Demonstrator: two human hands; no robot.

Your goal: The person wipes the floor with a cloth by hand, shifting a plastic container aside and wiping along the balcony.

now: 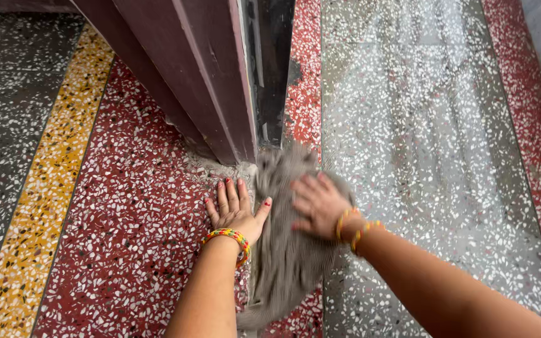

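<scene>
Grey cloth (286,250) under right hand (317,205) pressing flat, left hand (236,209) spread open beside it

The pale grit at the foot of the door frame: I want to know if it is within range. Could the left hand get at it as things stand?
Probably yes. The left hand lies flat on the red speckled floor, fingertips just short of the grit by the door frame; nothing lies between. The right hand presses the grey cloth beside it.

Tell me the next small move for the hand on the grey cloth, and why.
Probably push the grey cloth forward under the right hand into the corner at the foot of the door frame, where pale dust lies on the red floor. The left hand rests flat beside it as a brace.
</scene>
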